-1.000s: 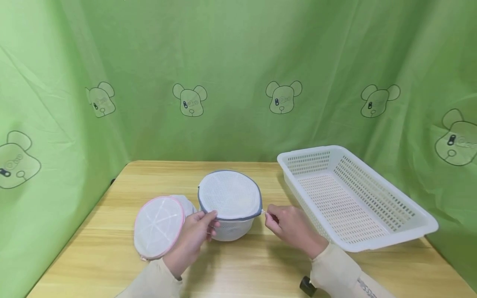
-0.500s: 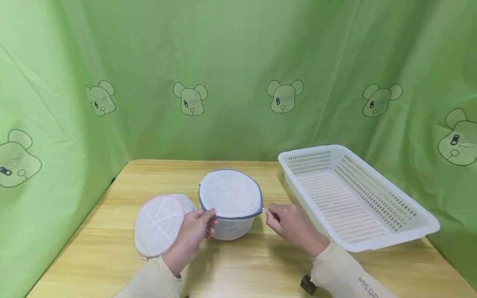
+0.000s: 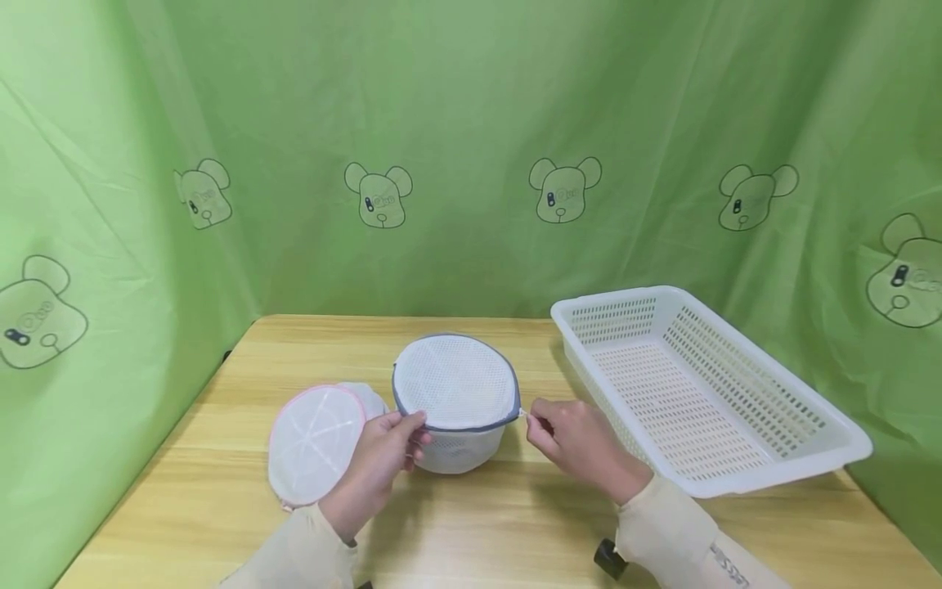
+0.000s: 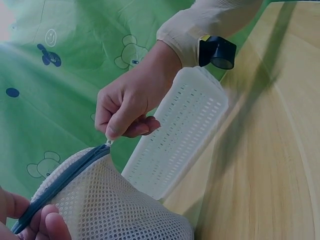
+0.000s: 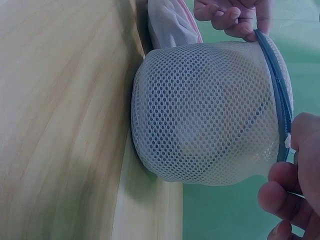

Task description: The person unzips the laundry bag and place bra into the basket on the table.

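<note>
A white mesh laundry bag (image 3: 455, 383) with a blue-grey zipper rim stands on the table, its round top facing up. My left hand (image 3: 383, 458) pinches the near-left part of that rim between thumb and fingers. At the bag's right corner, my right hand (image 3: 577, 446) pinches the small white zipper pull (image 4: 109, 143). In the right wrist view the zipper (image 5: 280, 90) runs along the rim between both hands, and the honeycomb mesh side bulges out. Left of the bag, partly behind my left hand, lies a second white bag (image 3: 315, 446) with pink trim.
A white slotted plastic basket (image 3: 625, 409) stands on the right side of the wooden table (image 3: 500, 540). Green curtains (image 3: 471, 98) with bear-head prints hang behind and at both sides. A black wrist camera (image 4: 220, 52) sits at my right cuff.
Both hands keep their hold on the bag's rim and zipper pull, almost in place. The whole head view has shifted very slightly.
</note>
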A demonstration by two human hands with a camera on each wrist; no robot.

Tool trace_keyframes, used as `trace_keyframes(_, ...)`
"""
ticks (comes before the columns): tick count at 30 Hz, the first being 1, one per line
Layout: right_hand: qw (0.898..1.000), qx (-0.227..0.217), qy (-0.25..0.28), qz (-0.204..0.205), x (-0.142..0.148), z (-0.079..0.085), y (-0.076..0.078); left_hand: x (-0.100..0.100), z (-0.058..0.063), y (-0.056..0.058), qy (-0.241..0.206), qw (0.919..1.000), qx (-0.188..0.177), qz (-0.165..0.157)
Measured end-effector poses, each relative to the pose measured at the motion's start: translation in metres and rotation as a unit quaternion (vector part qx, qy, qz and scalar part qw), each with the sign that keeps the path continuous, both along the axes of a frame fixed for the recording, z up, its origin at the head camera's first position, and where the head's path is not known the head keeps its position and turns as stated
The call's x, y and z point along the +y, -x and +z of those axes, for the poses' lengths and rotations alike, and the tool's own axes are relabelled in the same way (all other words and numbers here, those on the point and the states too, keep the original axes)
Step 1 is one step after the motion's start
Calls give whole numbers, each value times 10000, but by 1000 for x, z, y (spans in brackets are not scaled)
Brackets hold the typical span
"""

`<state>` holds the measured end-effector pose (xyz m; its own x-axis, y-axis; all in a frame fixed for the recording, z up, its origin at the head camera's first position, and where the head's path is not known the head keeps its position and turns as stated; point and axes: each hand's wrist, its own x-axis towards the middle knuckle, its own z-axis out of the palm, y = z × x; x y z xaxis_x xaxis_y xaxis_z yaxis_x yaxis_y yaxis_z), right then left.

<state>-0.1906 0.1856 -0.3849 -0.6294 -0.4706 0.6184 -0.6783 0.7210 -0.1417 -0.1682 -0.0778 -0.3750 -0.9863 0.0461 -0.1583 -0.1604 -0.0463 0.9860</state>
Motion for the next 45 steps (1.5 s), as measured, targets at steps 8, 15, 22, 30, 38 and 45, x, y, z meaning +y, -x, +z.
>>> trace_keyframes(8,10000,-69,-32,-43,1,1,4,-2,4,3,83,9999,-27,90)
trace_keyframes(15,9993,-319,100,171,1,1,2,-3,5,2,-72,9999,-3,136)
trace_keyframes(22,9984,-486,111,279,-3,2,-4,-2,2,-1,-70,9997,-225,-42)
trace_keyframes(30,9975,-427,253,499,-5,3,-9,3,-2,-4,69,9970,-308,-702)
trace_keyframes(38,9971,-273,256,659,-9,4,-13,12,-3,-7,8,9942,-246,-1047)
trace_keyframes(45,9956,-369,310,799,-13,6,-12,18,-3,-7,141,9898,-183,-1406)
